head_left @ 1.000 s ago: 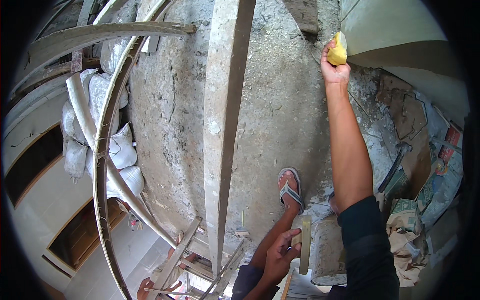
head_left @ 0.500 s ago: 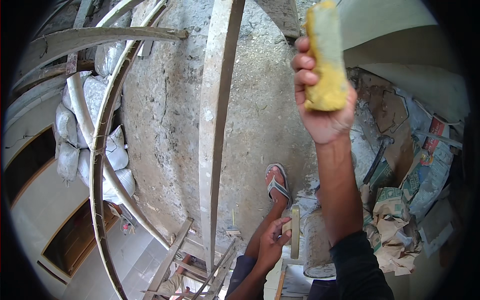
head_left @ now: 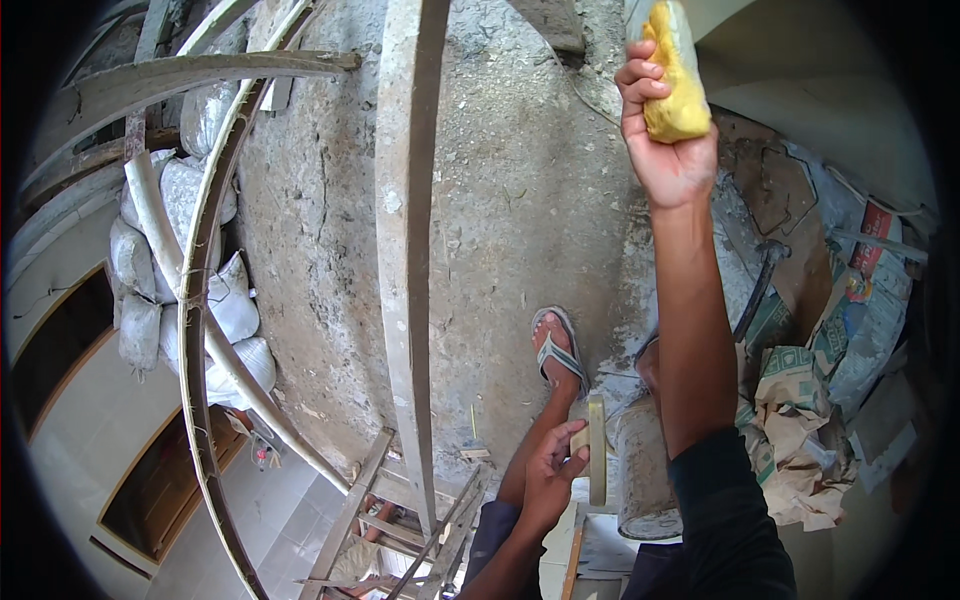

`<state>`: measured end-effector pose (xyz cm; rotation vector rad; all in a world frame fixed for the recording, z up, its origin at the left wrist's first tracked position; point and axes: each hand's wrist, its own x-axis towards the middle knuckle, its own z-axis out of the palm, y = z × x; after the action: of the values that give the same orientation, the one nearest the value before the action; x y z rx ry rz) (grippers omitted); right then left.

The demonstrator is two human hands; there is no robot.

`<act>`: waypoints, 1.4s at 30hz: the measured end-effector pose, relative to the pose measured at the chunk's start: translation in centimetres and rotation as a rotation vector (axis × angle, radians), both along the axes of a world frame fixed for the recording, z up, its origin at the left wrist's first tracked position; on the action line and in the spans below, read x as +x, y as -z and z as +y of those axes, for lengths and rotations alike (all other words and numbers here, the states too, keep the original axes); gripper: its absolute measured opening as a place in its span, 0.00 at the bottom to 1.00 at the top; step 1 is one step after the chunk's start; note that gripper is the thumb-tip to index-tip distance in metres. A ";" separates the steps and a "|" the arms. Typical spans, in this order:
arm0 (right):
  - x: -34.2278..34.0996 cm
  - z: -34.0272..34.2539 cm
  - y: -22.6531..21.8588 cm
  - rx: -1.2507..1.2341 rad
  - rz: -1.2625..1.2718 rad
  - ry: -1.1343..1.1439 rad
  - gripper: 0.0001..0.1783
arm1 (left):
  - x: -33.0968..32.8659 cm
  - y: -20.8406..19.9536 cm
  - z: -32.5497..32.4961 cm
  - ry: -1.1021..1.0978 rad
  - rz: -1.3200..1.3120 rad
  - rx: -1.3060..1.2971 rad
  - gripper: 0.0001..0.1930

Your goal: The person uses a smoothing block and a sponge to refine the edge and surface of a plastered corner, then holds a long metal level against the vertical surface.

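Evidently, the person's right grip (head_left: 668, 165) is clasping a yellow sponge (head_left: 678, 110), fingers curling over its left side and the palm supporting its lower end. The sponge is showing a whitish coating along its upper right side, and it is sitting high in view, in front of a pale curved wall (head_left: 770, 50); whether it is touching that wall, I cannot tell. A dark sleeve (head_left: 725, 500) is covering the right arm from around the elbow down toward the lower edge.

Lower down, the left grip (head_left: 550, 468) is pinching the handle of a pale, narrow float (head_left: 597, 455), whose flat board is standing edge-on and facing right, well apart from the sponge. Just right of the float, a dirty, round container (head_left: 645, 475) is lying or leaning near the right arm; which of the two, I cannot tell.

Above the float, a sandaled foot (head_left: 558, 355) is resting on the rough grey floor (head_left: 510, 230). Crumpled brown paper bags (head_left: 795, 430) are lying to the right of the arm, with a hammer-like tool (head_left: 762, 280) resting above them. A long, whitish beam (head_left: 405, 200) is running down the middle, its lower end reaching a wooden ladder (head_left: 360, 490). White sacks (head_left: 235, 300) are piling up at left, behind a curving strip (head_left: 200, 300).
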<state>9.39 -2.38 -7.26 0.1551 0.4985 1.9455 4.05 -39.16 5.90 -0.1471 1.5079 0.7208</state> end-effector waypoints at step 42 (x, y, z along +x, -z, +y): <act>5.7 2.1 -14.2 -0.628 -0.874 0.043 0.17 | 1.2 -13.3 5.5 0.111 0.200 0.181 0.21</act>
<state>15.05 -0.31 6.98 -1.0260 0.4675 1.5292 5.25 -33.68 19.16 0.1479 1.6172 0.7963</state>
